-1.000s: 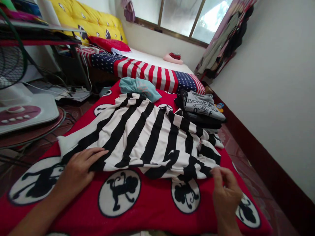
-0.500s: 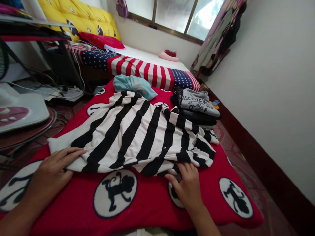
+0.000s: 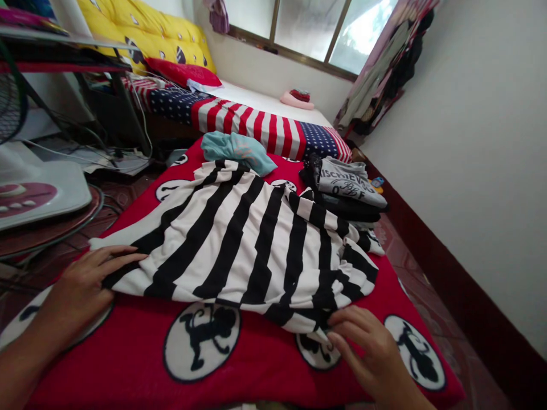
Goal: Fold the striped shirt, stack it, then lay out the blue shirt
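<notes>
A black-and-white striped shirt (image 3: 226, 239) is spread out, rumpled, on a red blanket (image 3: 141, 359) with monkey prints. At its near left corner, my left hand (image 3: 88, 282) has two fingers stretched over the cloth, with the thumb at the edge; the lower fingers are hidden. My right hand (image 3: 367, 341) pinches the near edge towards the right, drawing a flap of cloth down over a printed monkey circle. Folds bunch up at the shirt's right side.
A folded clothes stack (image 3: 348, 188) stands at the far right, and a light-blue garment (image 3: 239, 151) lies crumpled behind the shirt. To the left is a white fan base (image 3: 43, 188) on a round stool. A wall (image 3: 482, 159) bounds the right side.
My right hand has moved right and nearer, pulling the shirt's near edge with it and flattening the folds there. My left hand has shifted slightly left and up.
</notes>
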Tool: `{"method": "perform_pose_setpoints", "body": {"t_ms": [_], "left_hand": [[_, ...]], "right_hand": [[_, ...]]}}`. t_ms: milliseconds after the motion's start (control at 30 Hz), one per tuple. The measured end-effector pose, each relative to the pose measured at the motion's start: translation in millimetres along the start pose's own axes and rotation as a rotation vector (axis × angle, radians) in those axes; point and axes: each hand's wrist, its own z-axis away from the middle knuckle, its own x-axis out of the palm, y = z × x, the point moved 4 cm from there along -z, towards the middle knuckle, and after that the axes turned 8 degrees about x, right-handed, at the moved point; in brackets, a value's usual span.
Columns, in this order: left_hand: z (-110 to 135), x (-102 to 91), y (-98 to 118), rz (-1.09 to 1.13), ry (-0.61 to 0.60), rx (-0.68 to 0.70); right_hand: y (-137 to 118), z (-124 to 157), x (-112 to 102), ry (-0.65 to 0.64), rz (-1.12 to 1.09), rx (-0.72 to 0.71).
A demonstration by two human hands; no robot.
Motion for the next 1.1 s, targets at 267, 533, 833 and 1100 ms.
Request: {"method": "perform_pose_setpoints", "body": {"t_ms": [267, 533, 833, 1100], "left_hand": [[-5, -20.8, -20, 0.051, -0.027, -0.058], [-42, -56.2, -49, 0.223, -0.181, -0.2], [-186, -6.0, -49, 0.157, -0.261, -0.143], [-168, 69.7, -49, 0.028, -0.012, -0.331]], "right_hand": [[12, -58, 24, 0.044, 0.064, 0.0], [46, -45, -14, 0.034, -0.349, 0.42], [97, -99, 1, 0.022, -0.065, 0.581], [107, -91, 52, -0.051, 0.388, 0.713]]}}
